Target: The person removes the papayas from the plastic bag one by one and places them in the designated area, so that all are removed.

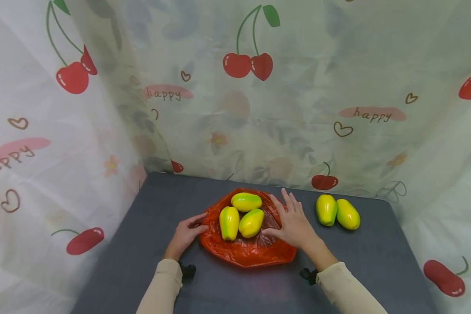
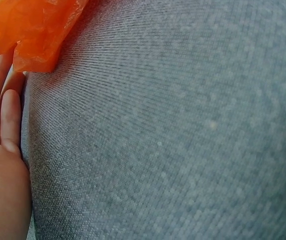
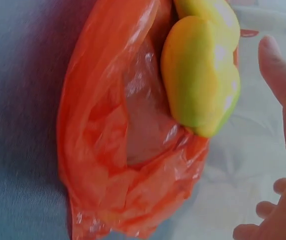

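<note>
A red plastic bag [image 1: 245,257] lies spread on the table with its mouth facing up. Three glossy yellow-green papayas, one [image 1: 229,223] at the left, one [image 1: 251,223] at the right and one [image 1: 246,202] behind, sit inside it. My left hand [image 1: 185,235] is at the bag's left rim, fingers extended against the plastic; the left wrist view shows the bag's edge overlapping the fingertips, the thumb [image 2: 11,117] apart from it. Over the bag's right side, my right hand [image 1: 294,224] is spread wide, holding nothing. Two papayas [image 3: 198,75] overlap in the right wrist view.
Two more papayas, one [image 1: 326,210] beside the other [image 1: 348,214], lie on the dark grey table [image 1: 141,270] to the right of the bag. A cherry-printed curtain [image 1: 259,122] rises along the table's back edge and at both sides.
</note>
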`<state>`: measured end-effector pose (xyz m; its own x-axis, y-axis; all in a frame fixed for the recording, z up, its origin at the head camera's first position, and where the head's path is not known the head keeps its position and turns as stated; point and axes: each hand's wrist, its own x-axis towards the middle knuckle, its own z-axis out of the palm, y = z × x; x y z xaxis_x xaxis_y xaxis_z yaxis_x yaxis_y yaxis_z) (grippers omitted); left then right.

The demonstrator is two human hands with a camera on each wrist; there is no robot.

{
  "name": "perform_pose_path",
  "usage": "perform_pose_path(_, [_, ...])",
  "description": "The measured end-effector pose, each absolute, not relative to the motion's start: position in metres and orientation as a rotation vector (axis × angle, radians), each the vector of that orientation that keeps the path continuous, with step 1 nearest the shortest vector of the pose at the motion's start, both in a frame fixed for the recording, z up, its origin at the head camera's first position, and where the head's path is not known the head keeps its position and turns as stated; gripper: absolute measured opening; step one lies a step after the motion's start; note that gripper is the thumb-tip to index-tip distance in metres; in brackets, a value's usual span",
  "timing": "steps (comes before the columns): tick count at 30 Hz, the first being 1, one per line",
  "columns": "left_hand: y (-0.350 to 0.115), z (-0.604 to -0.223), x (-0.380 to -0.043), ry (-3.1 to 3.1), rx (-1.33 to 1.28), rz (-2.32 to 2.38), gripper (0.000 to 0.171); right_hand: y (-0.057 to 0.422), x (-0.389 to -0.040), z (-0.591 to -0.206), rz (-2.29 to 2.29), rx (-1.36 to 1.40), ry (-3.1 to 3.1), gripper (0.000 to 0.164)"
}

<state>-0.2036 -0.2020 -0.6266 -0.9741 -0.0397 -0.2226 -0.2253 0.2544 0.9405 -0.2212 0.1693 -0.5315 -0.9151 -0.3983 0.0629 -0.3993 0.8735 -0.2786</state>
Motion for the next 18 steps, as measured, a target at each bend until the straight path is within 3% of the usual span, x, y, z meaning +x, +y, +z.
perform_pose_path(18, [-0.203, -0.628, -0.205, 2.359, -0.240, 1.805, 0.048, 0.130, -0.229, -0.537, 0.881, 0.718, -3.116, 0.094])
